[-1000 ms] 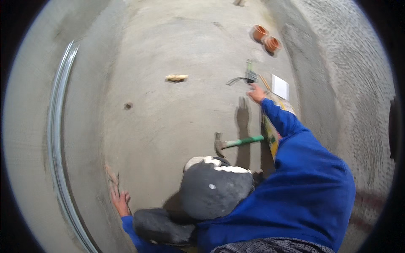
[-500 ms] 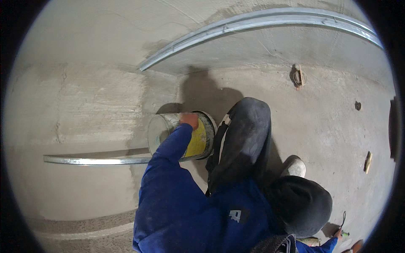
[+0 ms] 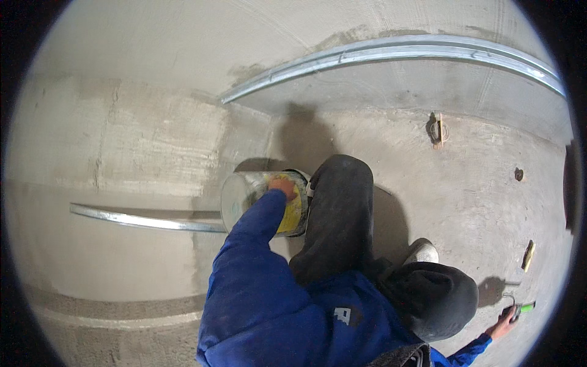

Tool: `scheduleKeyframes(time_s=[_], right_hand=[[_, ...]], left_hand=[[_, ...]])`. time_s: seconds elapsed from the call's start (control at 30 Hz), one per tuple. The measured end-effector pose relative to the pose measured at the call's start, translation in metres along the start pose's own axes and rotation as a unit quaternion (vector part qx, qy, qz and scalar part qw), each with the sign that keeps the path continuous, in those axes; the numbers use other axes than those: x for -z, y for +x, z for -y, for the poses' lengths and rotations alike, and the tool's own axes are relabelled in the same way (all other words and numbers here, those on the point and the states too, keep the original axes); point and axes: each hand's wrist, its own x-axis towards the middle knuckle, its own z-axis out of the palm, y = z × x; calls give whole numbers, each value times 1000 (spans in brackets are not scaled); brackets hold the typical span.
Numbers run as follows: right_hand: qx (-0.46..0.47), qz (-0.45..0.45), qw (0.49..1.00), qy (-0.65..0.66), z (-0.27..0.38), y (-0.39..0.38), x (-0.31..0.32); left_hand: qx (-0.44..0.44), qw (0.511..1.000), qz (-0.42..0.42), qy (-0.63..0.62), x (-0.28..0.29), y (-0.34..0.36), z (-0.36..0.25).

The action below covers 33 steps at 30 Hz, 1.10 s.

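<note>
My left hand (image 3: 282, 186) is on the side of a pale bucket (image 3: 241, 194) with a yellow patch, its fingers bent against the yellow surface. The blue sleeve hides part of the bucket, and my bent left knee in dark trousers is right beside it. I cannot tell whether a handle lies under the fingers. Far out at the lower right, my right hand (image 3: 504, 323) is closed around a small dark device (image 3: 512, 312) with a bright green part (image 3: 527, 307) and a thin loop of cord. It is just over the floor.
A long metal profile (image 3: 147, 221) runs left from the bucket. Another pair of metal profiles (image 3: 391, 52) spans the wall side at the top. On the floor to the right lie a coil with a wooden piece (image 3: 438, 130), a dark lump (image 3: 519, 174) and a wood strip (image 3: 528, 255).
My right hand has reached farther out to the right, bringing the dark and green device fully into sight. My left hand stays on the bucket; the whole view has shifted slightly.
</note>
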Motion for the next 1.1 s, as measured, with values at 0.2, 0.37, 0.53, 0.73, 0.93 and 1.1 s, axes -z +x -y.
scheduleKeyframes(time_s=[0.2,0.37,0.53,0.73,0.93,1.1], right_hand=[[123,169,978,-7,99,-24,-84],[160,332,926,83,180,-48,-136],[197,521,830,47,218,-85,-186],[118,686,718,8,212,-160,-250],[-19,755,653,-49,195,-233,-286],[47,709,671,-214,183,-240,-309]], left_hand=[[91,992,90,-4,-46,19,-32],[97,983,158,13,-102,-4,-38],[67,988,139,-28,-184,8,-34],[61,861,-33,-503,-218,35,-45],[-196,485,6,-852,-83,38,-70],[-386,642,30,-662,-12,67,-61]])
